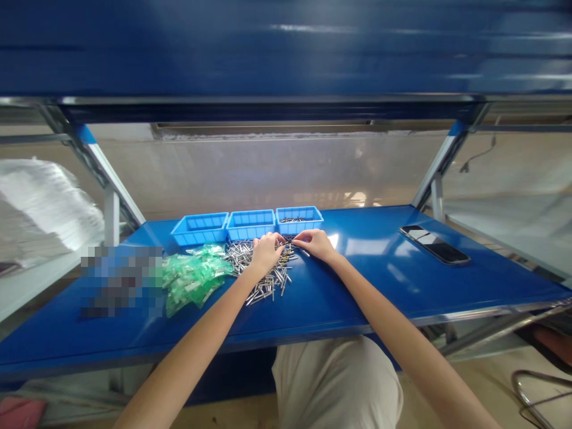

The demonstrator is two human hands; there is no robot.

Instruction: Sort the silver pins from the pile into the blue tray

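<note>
A pile of thin metal pins (268, 285) lies on the blue table in front of three blue bins. My left hand (267, 252) rests over the pile, its fingers pressed together at the pile's right part. Close beside it, my right hand (315, 243) has thumb and fingertips pinched at the pile's right edge. What either hand holds is too small to make out. Dark pins lie in the right bin (298, 225). The middle bin (251, 231) and the left bin (200, 236) show no contents. Green plastic bags (193, 279) lie left of the pile.
A phone (434, 244) lies on the right side of the blue table (375, 280). A pixelated patch hides something at the table's left. A blue shelf (286, 53) spans overhead on slanted metal supports. White wrapped material (44, 202) is at the far left.
</note>
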